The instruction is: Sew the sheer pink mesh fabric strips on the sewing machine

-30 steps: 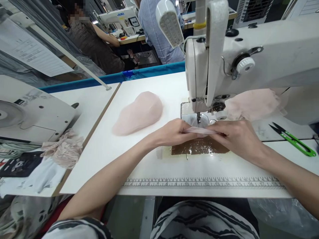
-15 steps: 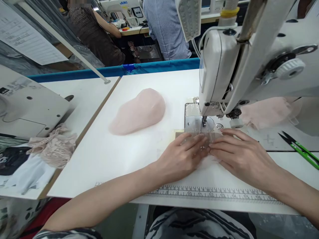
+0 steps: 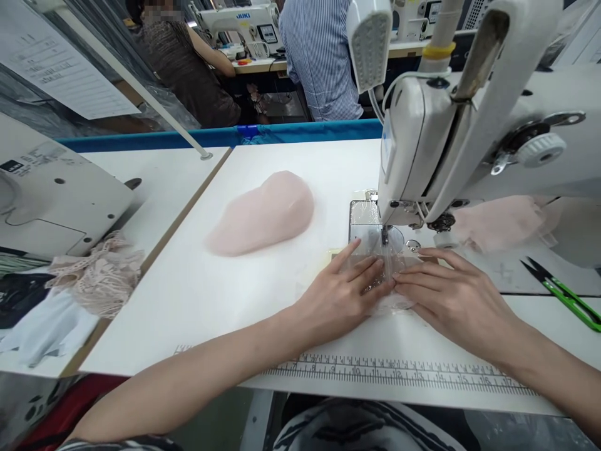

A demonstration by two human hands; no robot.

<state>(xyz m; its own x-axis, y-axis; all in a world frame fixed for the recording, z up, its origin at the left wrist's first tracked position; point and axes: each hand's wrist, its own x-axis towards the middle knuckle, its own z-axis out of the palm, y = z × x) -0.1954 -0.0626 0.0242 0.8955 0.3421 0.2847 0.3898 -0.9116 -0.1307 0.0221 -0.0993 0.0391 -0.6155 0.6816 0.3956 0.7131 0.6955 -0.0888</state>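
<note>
Head view, with the clock centred on the presser foot (image 3: pixel 385 235) of the near sewing machine (image 3: pixel 413 138): one sheer piece (image 3: pixel 393 303) lies at 6 o'clock, under the fingertips of two hands. It is at 3 o'clock from the left hand (image 3: pixel 342 299), whose grip is spread flat, and at 9 o'clock from the right hand (image 3: pixel 462 297), whose fingers lie close together; whether that grip pinches anything, I cannot tell. At 11 o'clock one far sewing machine (image 3: pixel 239 30) reads "JUKI". The ruler (image 3: pixel 399 373) at 6 o'clock shows 9, 10 and 12; one printed sheet (image 3: pixel 56 69) at 10 o'clock is too small to read. The bench (image 3: pixel 206 300) carries two pink heaps, a smooth heap (image 3: pixel 267 216) at 9 o'clock and a crumpled heap (image 3: pixel 502 222) at 3, plus one pair of green snips (image 3: pixel 561 292) between 3 and 4
</note>
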